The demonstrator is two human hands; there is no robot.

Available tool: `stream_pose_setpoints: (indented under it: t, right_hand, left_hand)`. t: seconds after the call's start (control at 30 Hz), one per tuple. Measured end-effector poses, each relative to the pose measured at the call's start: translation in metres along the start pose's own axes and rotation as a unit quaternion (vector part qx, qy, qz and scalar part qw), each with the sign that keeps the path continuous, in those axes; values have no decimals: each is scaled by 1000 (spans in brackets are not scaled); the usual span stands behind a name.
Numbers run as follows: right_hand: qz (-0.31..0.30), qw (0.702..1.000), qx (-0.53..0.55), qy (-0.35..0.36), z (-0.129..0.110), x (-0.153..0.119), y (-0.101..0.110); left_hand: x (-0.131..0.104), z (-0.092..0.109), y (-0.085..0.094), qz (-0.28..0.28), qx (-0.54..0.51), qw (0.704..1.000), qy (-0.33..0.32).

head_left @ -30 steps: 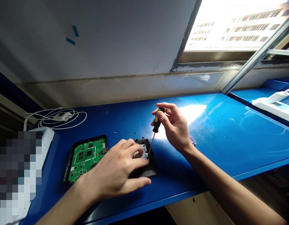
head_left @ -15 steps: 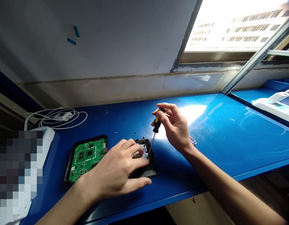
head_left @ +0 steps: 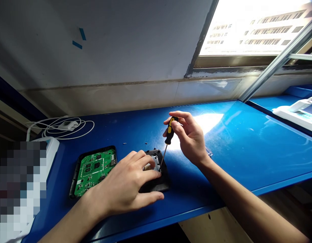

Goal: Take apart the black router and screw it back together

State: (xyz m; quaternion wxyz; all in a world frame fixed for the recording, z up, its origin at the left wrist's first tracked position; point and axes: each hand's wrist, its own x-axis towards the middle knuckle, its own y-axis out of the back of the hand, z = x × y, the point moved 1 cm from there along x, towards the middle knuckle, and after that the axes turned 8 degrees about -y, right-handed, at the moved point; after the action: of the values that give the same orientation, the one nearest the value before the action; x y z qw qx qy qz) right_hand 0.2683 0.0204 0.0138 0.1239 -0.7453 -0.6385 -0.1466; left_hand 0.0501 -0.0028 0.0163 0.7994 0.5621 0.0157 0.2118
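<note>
My right hand [head_left: 190,138] grips a screwdriver [head_left: 170,134] by its black and yellow handle, thumb and fingers around it. The thin shaft slants down to the right part of a metal plate [head_left: 157,162] inside a black plastic cover [head_left: 163,182]. My left hand [head_left: 132,179] lies over that cover with fingers spread, the index fingertip touching beside the screwdriver's tip and the thumb sticking out free. It hides much of the cover, and what sits under the tip is too small to make out. Left of it, a green circuit board [head_left: 95,168] sits in a black housing.
Two small screws [head_left: 124,143] lie behind the housings on the blue table [head_left: 247,148]. A white cable with a plug adapter [head_left: 68,125] is coiled at the back left. A small clear piece [head_left: 208,152] lies behind my right wrist. A white power strip [head_left: 297,113] stands far right.
Almost nothing differs. The screwdriver's handle has turned slightly in my right hand, with its tip in the same place; my left hand stays put.
</note>
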Motion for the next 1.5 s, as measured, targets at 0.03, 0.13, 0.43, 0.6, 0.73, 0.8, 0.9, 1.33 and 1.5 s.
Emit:
stream_pose_setpoints:
  t: [0.03, 0.13, 0.43, 0.6, 0.73, 0.8, 0.9, 1.33, 1.5]
  right_hand:
    - [-2, 1000, 0, 0, -1, 0, 0]
    - [-4, 1000, 4, 5, -3, -1, -1]
    - [-6, 1000, -1, 8, -3, -2, -1]
    - [-5, 1000, 3, 11, -4, -2, -1]
    - [-4, 1000, -9, 13, -6, -2, -1]
    - [-3, 1000, -16, 12, -6, -2, -1]
    - [-6, 1000, -18, 14, -5, -2, -1]
    - [-26, 993, -49, 104, -19, -17, -5]
    - [-99, 984, -60, 138, -26, -25, -7]
  left_hand:
    - [0, 0, 0, 1, -4, 1000, 5]
    - [-1, 1, 1, 7, -16, 1000, 18]
    - [-3, 1, 0, 5, -34, 999, 35]
    - [-2, 1, 0, 3, -34, 999, 37]
    - [-2, 1, 0, 4, -31, 999, 31]
    - [-3, 1, 0, 5, -28, 999, 28]
    - [-2, 1, 0, 7, -22, 999, 25]
    - [-1, 0, 5, 2, -101, 992, 80]
    - [1, -1, 7, 3, -112, 991, 67]
